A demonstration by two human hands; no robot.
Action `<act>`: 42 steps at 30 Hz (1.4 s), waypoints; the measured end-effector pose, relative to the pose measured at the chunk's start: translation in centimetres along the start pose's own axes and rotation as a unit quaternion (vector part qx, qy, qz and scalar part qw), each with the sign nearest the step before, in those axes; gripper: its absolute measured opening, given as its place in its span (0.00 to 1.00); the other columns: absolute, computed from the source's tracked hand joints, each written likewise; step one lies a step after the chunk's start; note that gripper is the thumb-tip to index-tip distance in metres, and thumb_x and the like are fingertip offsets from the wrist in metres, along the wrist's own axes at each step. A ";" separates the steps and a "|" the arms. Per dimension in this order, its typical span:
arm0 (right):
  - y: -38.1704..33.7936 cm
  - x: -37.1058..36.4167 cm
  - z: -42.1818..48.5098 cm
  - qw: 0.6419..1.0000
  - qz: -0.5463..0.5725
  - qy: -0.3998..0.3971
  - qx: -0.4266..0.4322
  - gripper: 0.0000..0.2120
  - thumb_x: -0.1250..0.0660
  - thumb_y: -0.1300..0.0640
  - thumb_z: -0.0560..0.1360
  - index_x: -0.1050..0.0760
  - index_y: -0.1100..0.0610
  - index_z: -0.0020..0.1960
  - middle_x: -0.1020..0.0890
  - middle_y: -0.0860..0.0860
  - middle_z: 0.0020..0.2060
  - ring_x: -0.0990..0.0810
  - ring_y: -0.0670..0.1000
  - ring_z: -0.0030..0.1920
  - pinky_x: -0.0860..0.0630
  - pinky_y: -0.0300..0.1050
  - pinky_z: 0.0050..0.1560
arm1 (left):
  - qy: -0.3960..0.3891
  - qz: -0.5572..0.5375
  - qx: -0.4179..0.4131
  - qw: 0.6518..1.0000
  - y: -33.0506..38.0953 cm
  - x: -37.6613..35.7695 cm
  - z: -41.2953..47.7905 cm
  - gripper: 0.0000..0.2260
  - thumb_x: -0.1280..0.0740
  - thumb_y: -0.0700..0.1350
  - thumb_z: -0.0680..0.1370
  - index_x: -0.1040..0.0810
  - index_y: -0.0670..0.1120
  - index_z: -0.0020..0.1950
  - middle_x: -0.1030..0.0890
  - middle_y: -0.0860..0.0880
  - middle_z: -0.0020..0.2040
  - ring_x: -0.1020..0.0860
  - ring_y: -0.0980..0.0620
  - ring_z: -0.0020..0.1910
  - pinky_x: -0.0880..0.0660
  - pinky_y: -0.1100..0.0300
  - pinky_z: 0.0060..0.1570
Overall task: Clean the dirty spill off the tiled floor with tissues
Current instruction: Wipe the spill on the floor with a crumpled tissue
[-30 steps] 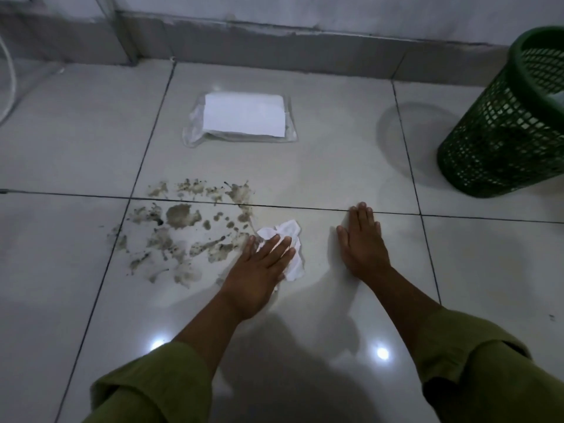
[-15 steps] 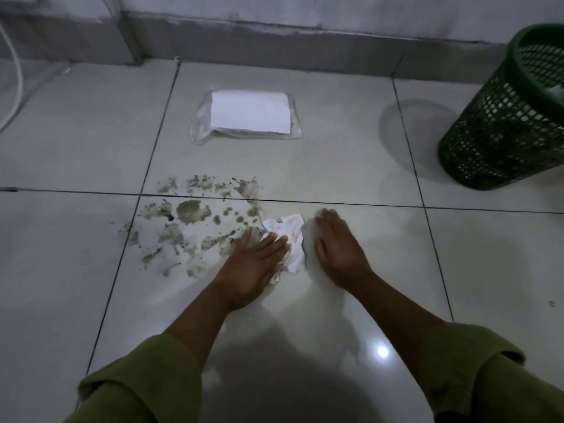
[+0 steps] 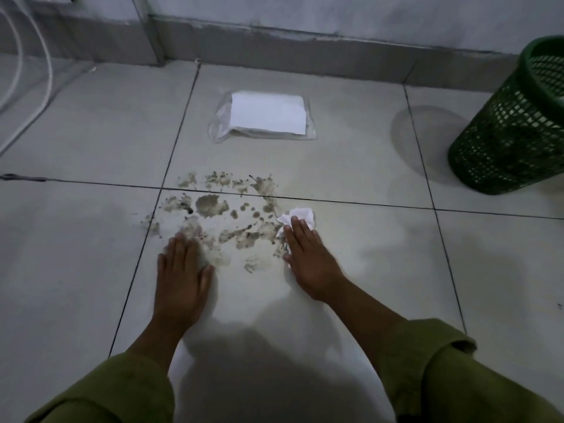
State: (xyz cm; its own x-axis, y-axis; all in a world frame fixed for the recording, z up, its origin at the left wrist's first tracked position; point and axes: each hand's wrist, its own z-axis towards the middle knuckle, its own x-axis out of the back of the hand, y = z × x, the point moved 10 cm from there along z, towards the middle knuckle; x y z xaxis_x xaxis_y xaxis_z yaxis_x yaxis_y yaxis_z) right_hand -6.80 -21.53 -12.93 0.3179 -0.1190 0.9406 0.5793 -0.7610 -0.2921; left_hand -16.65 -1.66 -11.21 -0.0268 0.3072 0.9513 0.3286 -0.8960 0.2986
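Observation:
A brown, blotchy spill (image 3: 222, 215) spreads over the pale tiled floor (image 3: 351, 270), straddling a grout line. At its right edge lies a crumpled white tissue (image 3: 300, 216). My right hand (image 3: 311, 257) lies flat on it, straight fingers pressing the tissue to the floor. My left hand (image 3: 181, 279) rests flat on the tile at the spill's lower left edge, fingers straight, nothing under it that I can see. Beyond the spill sits a clear plastic pack of white tissues (image 3: 267, 117).
A green mesh waste basket (image 3: 512, 129) stands at the right, tilted in view. A grey skirting and wall (image 3: 305, 47) close off the far side. White cables (image 3: 33, 65) run along the floor at the far left.
The tissue has passed from under my left hand to under my right hand. My left hand has moved left to the spill's lower left edge.

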 end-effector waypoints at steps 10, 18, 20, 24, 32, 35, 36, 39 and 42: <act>7.3 1.9 -3.3 0.980 -0.002 0.067 -0.190 0.25 0.50 0.57 0.75 0.33 0.72 0.65 0.30 0.71 0.63 0.28 0.69 0.63 0.27 0.63 0.57 | -0.006 0.003 0.005 1.000 -0.5 -0.5 -0.3 0.33 0.57 0.58 0.75 0.45 0.39 0.74 0.47 0.38 0.76 0.51 0.43 0.75 0.53 0.45 0.73; 3.1 -0.5 -3.9 0.960 -0.014 0.082 -0.269 0.30 0.67 0.55 0.80 0.38 0.72 0.68 0.34 0.70 0.67 0.35 0.68 0.69 0.37 0.60 0.68 | -0.001 -0.005 -0.020 1.000 -0.8 -0.2 -0.2 0.33 0.55 0.59 0.75 0.45 0.40 0.74 0.47 0.40 0.76 0.52 0.46 0.76 0.55 0.49 0.73; 2.8 -0.8 -3.5 0.954 0.009 0.080 -0.288 0.29 0.66 0.55 0.81 0.37 0.72 0.68 0.33 0.71 0.67 0.34 0.68 0.68 0.36 0.62 0.67 | 0.002 -0.012 -0.032 0.999 -0.8 -0.1 0.1 0.33 0.55 0.59 0.75 0.45 0.40 0.75 0.47 0.40 0.76 0.52 0.47 0.76 0.55 0.49 0.73; 1.0 -0.5 -1.3 0.961 0.028 0.089 -0.259 0.27 0.55 0.56 0.77 0.38 0.72 0.68 0.35 0.71 0.68 0.36 0.68 0.69 0.35 0.63 0.67 | 0.009 -0.027 -0.041 0.999 -1.0 0.2 0.7 0.33 0.55 0.59 0.76 0.46 0.40 0.75 0.46 0.41 0.76 0.52 0.48 0.76 0.55 0.48 0.74; -2.4 0.3 4.3 0.980 0.051 0.062 -0.182 0.27 0.57 0.55 0.80 0.58 0.67 0.74 0.58 0.65 0.74 0.61 0.62 0.75 0.63 0.53 0.74 | 0.017 -0.030 -0.062 0.997 -0.7 0.4 2.3 0.30 0.54 0.57 0.77 0.44 0.41 0.75 0.45 0.42 0.76 0.53 0.49 0.76 0.58 0.51 0.74; -2.7 0.5 7.0 0.979 0.076 0.039 -0.184 0.28 0.55 0.53 0.82 0.59 0.66 0.74 0.59 0.63 0.75 0.62 0.60 0.75 0.63 0.52 0.73 | 0.016 -0.026 -0.059 0.998 -0.8 0.1 2.5 0.30 0.53 0.56 0.77 0.44 0.42 0.75 0.45 0.42 0.76 0.52 0.49 0.76 0.59 0.52 0.73; -2.8 0.8 7.5 0.978 0.075 0.045 -0.190 0.28 0.53 0.53 0.81 0.59 0.66 0.74 0.59 0.63 0.75 0.61 0.60 0.75 0.63 0.52 0.73 | 0.018 -0.025 -0.060 0.998 -0.9 0.1 2.6 0.29 0.53 0.56 0.77 0.43 0.42 0.74 0.45 0.42 0.76 0.52 0.49 0.76 0.59 0.52 0.73; -3.1 1.3 8.7 0.977 0.059 0.065 -0.194 0.29 0.51 0.53 0.81 0.59 0.67 0.74 0.57 0.64 0.75 0.60 0.61 0.75 0.63 0.53 0.74 | 0.018 -0.019 -0.064 0.998 -1.1 -0.1 2.6 0.29 0.52 0.56 0.77 0.43 0.42 0.75 0.44 0.42 0.76 0.51 0.49 0.76 0.58 0.52 0.73; -2.9 1.6 10.5 0.981 0.056 0.062 -0.176 0.30 0.50 0.52 0.80 0.58 0.67 0.74 0.57 0.65 0.74 0.60 0.62 0.75 0.62 0.54 0.74 | 0.017 -0.019 -0.061 0.998 -1.2 -0.2 2.6 0.29 0.53 0.56 0.77 0.44 0.42 0.75 0.45 0.43 0.76 0.52 0.50 0.76 0.57 0.51 0.73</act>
State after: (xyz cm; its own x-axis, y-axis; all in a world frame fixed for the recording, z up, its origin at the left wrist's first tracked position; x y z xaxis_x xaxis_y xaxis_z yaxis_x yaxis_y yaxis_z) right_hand -0.12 -12.80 -12.43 0.2590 -0.2741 0.9262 0.2432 -0.9095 -0.3372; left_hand -14.56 0.24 -11.94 -0.0705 0.3330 0.9403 0.2099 -0.9166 0.3403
